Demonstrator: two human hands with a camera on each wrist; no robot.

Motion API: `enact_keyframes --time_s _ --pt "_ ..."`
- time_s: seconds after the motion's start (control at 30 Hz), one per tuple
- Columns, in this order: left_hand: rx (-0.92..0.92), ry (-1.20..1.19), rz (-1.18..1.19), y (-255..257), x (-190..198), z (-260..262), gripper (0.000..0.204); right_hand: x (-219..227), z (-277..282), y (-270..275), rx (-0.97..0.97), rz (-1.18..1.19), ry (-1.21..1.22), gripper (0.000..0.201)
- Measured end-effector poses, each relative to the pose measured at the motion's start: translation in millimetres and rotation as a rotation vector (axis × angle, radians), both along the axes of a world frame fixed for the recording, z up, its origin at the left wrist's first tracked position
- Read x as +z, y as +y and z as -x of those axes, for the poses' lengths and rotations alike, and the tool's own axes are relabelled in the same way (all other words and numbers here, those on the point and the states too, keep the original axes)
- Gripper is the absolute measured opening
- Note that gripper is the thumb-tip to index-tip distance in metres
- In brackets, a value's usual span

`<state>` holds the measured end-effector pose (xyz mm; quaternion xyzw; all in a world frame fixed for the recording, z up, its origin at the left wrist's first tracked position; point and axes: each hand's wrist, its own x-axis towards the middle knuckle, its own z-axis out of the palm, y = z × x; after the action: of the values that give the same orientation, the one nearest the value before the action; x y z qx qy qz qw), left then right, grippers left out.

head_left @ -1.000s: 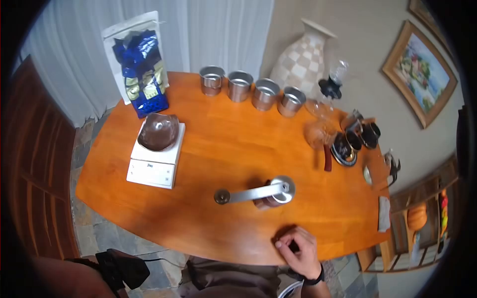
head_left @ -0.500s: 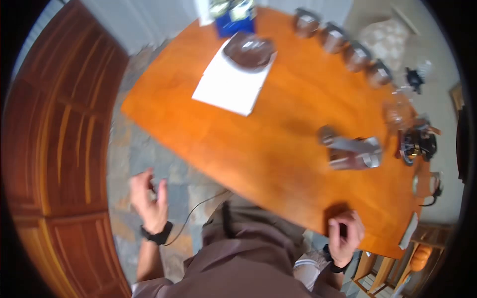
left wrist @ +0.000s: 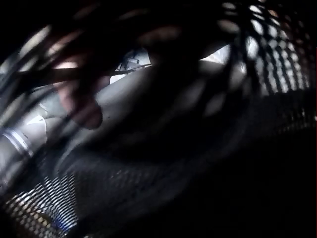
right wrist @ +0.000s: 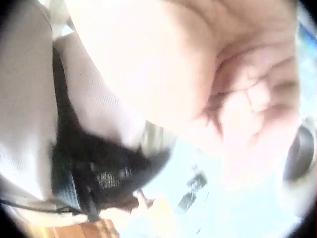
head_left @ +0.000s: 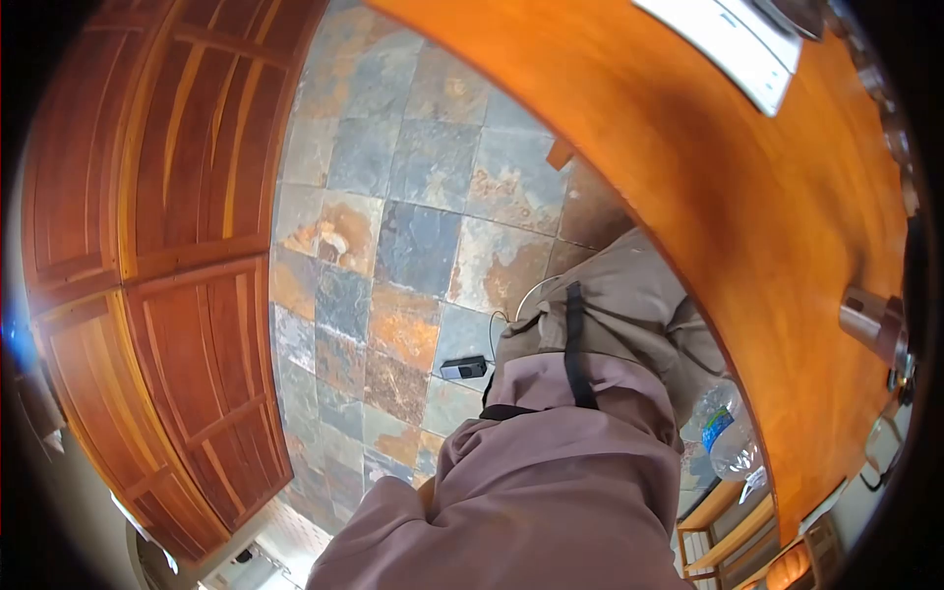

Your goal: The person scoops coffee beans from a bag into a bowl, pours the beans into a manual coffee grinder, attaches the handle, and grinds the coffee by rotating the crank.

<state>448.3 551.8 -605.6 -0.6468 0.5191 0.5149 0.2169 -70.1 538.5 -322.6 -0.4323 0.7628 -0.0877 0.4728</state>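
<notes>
Neither hand shows in the head view. In the dark left wrist view, the left hand [left wrist: 81, 101] is partly visible behind black mesh, with a finger pointing down; whether it holds anything is unclear. The right hand [right wrist: 198, 74] fills much of the washed-out right wrist view, palm in sight and fingers loosely bent, with no object seen in it. Beside it is the person's mauve clothing [right wrist: 96, 91] with a dark strap. On the table [head_left: 678, 147] are a white scale [head_left: 733, 44] and the hand grinder [head_left: 870, 320].
Wooden cabinets [head_left: 197, 157] line the left side, above slate floor tiles [head_left: 423, 236]. A small black device [head_left: 464, 368] lies on the floor by a cable. A plastic bottle [head_left: 733, 442] is beside the table's curved edge, near a wooden shelf [head_left: 723, 526].
The head view has swung down and left, so the table has shifted up and right. Both hands, seen half a second ago, have left that view; more floor and cabinets show.
</notes>
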Motion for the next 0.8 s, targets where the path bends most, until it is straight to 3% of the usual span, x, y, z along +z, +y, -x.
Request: enact_keyframes --time_s 0.2,0.23,0.3,0.33,0.37,0.43,0.47,0.5,0.57,0.77,0.8 --pt "0.316 -0.200 -0.125 70.4 -17.4 38.6 0.037 -6.1 -4.2 3.2 0.087 -0.051 -0.088 0.013" --pt "0.367 -0.228 -0.144 43.5 -31.3 20.2 0.038 -6.9 -2.8 2.3 0.100 -0.057 -0.098 0.013" --pt "0.471 -0.285 -0.193 63.3 -12.5 14.3 0.039 -4.3 1.6 3.0 0.129 -0.081 -0.115 0.013" --pt "0.435 -0.243 -0.183 66.6 -8.6 8.8 0.035 -5.0 2.9 3.1 0.142 -0.090 -0.123 0.013" --pt "0.399 -0.203 -0.175 56.6 10.5 2.8 0.031 -4.8 3.5 4.2 0.154 -0.103 -0.131 0.013" --pt "0.148 0.082 -0.086 -11.9 98.3 14.9 0.027 -0.9 6.6 6.7 0.179 -0.134 -0.141 0.013" --pt "0.271 0.139 -0.087 -23.6 114.9 17.5 0.022 0.9 9.7 5.8 0.195 -0.145 -0.144 0.013" --pt "0.144 0.271 0.200 -21.2 121.3 11.0 0.022 2.0 11.8 4.6 0.209 -0.152 -0.148 0.013" --pt "0.911 0.071 -0.247 -44.1 146.1 22.8 0.023 2.1 14.0 2.7 0.231 -0.162 -0.157 0.013" --pt "0.805 0.200 -0.358 -71.4 206.3 38.4 0.028 1.9 24.8 -4.7 0.296 -0.178 -0.175 0.014" --pt "0.672 0.231 -0.481 -62.5 201.9 26.3 0.023 1.1 25.8 -4.7 0.305 -0.180 -0.181 0.014"
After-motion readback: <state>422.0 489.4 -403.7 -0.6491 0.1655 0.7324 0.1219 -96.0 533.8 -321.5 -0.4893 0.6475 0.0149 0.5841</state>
